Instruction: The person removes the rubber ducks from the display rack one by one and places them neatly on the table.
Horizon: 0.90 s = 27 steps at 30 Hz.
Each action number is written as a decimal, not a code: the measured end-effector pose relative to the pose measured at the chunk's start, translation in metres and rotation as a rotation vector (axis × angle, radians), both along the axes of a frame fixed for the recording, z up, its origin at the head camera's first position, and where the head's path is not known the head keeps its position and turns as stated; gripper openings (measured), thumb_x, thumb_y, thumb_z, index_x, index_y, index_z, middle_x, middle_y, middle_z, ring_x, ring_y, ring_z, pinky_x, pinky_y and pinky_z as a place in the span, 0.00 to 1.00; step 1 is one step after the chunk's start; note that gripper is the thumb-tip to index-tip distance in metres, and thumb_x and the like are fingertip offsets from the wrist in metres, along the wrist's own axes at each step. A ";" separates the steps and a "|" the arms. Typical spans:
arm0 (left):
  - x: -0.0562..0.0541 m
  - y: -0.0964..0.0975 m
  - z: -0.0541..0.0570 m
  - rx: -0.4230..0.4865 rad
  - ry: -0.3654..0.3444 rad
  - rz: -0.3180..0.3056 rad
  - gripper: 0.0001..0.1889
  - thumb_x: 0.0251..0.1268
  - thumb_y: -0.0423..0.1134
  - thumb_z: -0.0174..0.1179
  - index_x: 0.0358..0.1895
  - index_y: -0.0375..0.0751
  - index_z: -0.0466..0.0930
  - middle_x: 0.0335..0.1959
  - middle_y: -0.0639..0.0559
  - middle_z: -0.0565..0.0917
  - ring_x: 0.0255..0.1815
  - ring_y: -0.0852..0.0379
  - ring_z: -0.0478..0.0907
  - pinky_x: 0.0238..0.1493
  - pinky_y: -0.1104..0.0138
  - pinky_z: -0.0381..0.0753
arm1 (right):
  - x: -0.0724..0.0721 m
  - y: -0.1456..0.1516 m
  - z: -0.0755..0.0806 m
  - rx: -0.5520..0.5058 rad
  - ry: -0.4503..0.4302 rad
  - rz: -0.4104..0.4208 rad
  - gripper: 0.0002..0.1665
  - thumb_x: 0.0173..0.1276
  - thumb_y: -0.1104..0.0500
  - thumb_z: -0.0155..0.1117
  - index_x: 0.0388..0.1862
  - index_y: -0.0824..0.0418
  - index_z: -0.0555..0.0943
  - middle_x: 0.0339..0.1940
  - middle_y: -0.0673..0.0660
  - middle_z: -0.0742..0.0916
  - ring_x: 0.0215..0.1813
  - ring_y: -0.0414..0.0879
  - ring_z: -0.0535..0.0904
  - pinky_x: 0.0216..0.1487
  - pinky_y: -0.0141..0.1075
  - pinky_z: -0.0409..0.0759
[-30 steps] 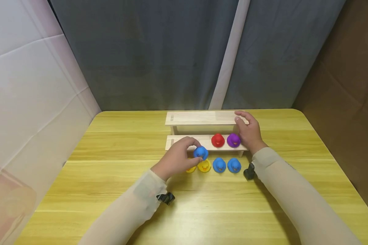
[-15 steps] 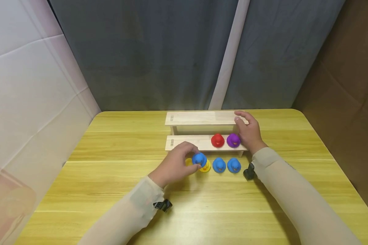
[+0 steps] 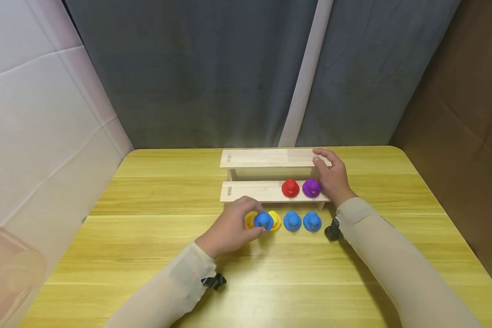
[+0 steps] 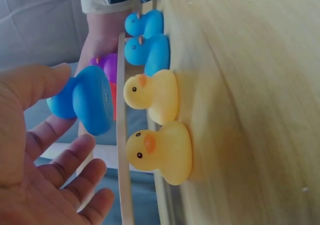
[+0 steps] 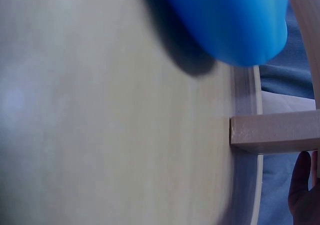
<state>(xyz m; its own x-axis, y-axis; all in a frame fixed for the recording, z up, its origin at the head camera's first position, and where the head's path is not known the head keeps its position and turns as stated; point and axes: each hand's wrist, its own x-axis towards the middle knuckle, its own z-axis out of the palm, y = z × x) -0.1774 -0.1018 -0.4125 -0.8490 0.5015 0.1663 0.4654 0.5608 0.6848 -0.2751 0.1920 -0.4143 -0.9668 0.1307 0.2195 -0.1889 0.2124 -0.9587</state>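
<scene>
In the head view, a blue rubber duck (image 3: pixel 263 220) is pinched between the thumb and index finger of my left hand (image 3: pixel 228 228). The left wrist view shows that duck (image 4: pixel 90 100) raised off the table, the other fingers spread loosely. Behind it, two yellow ducks (image 4: pixel 170 150) stand side by side, partly covered in the head view. Two more blue ducks (image 3: pixel 292 221) continue the row to the right. My right hand (image 3: pixel 334 178) grips the right end of a two-step wooden shelf (image 3: pixel 254 191), thumb and index finger at the upper plank.
On the shelf's lower step sit a red duck (image 3: pixel 290 187) and a purple duck (image 3: pixel 311 187). The upper plank (image 3: pixel 266 157) runs behind them. A grey curtain (image 3: pixel 188 82) hangs behind the wooden table (image 3: pixel 156 191), with a pale wall sheet on the left.
My left hand has brought the blue duck down and slightly left, from near the shelf's front edge to in front of the yellow ducks. The right hand has stayed in place.
</scene>
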 end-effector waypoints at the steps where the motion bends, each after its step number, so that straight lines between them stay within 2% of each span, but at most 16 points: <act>1: 0.001 0.000 0.000 -0.002 -0.007 -0.001 0.14 0.60 0.35 0.75 0.47 0.46 0.83 0.54 0.51 0.82 0.60 0.46 0.79 0.66 0.52 0.79 | 0.000 0.000 0.000 0.001 -0.002 0.001 0.22 0.80 0.58 0.58 0.68 0.64 0.80 0.58 0.55 0.81 0.17 0.32 0.64 0.22 0.25 0.66; 5: 0.002 -0.001 -0.003 -0.023 -0.016 -0.004 0.13 0.60 0.36 0.75 0.45 0.48 0.82 0.59 0.47 0.82 0.64 0.45 0.78 0.70 0.49 0.76 | 0.000 0.000 0.000 -0.003 -0.007 -0.001 0.22 0.80 0.58 0.58 0.68 0.63 0.80 0.53 0.52 0.81 0.17 0.32 0.65 0.22 0.25 0.66; 10: 0.003 -0.001 -0.007 -0.039 -0.012 -0.004 0.12 0.60 0.36 0.74 0.44 0.48 0.83 0.65 0.41 0.81 0.70 0.40 0.75 0.73 0.45 0.72 | 0.000 0.000 0.000 -0.016 -0.003 0.002 0.22 0.80 0.58 0.59 0.68 0.64 0.81 0.38 0.55 0.81 0.16 0.32 0.66 0.21 0.26 0.68; 16: 0.005 -0.001 -0.009 -0.060 -0.019 0.006 0.12 0.60 0.37 0.76 0.44 0.48 0.84 0.70 0.39 0.78 0.73 0.37 0.72 0.74 0.44 0.71 | -0.001 0.001 -0.002 -0.013 -0.003 -0.001 0.22 0.80 0.58 0.59 0.68 0.63 0.81 0.37 0.53 0.81 0.17 0.32 0.66 0.21 0.26 0.68; 18: 0.005 -0.002 -0.009 -0.067 -0.027 0.009 0.12 0.60 0.38 0.76 0.44 0.48 0.84 0.71 0.39 0.77 0.74 0.37 0.72 0.75 0.44 0.71 | -0.001 0.001 -0.003 -0.016 -0.002 0.001 0.22 0.80 0.57 0.59 0.67 0.63 0.81 0.34 0.55 0.81 0.17 0.33 0.66 0.21 0.26 0.68; 22: 0.006 -0.002 -0.011 -0.080 -0.043 0.014 0.12 0.60 0.39 0.77 0.44 0.48 0.85 0.74 0.39 0.75 0.75 0.35 0.70 0.75 0.42 0.69 | -0.003 0.001 -0.004 -0.014 0.001 -0.004 0.22 0.80 0.57 0.59 0.67 0.63 0.81 0.41 0.55 0.82 0.17 0.32 0.66 0.21 0.25 0.68; 25: 0.006 -0.003 -0.014 -0.095 -0.056 0.015 0.12 0.60 0.40 0.77 0.43 0.50 0.85 0.77 0.40 0.72 0.77 0.35 0.68 0.75 0.41 0.69 | -0.004 0.001 -0.005 -0.009 0.000 -0.010 0.22 0.80 0.57 0.59 0.67 0.62 0.81 0.50 0.53 0.82 0.17 0.32 0.65 0.22 0.25 0.67; 27: 0.006 -0.003 -0.015 -0.103 -0.061 0.011 0.11 0.60 0.40 0.78 0.42 0.52 0.85 0.78 0.40 0.71 0.78 0.34 0.67 0.75 0.40 0.69 | -0.004 0.001 -0.006 -0.011 -0.001 -0.013 0.22 0.80 0.57 0.59 0.67 0.62 0.81 0.52 0.54 0.82 0.17 0.32 0.65 0.21 0.25 0.66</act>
<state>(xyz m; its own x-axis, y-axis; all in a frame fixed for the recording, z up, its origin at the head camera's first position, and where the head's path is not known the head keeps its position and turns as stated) -0.1710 -0.1047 -0.4271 -0.8614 0.5041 0.0620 0.4181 0.6344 0.6501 -0.2793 0.1931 -0.4201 -0.9652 0.1462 0.2167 -0.1849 0.2040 -0.9613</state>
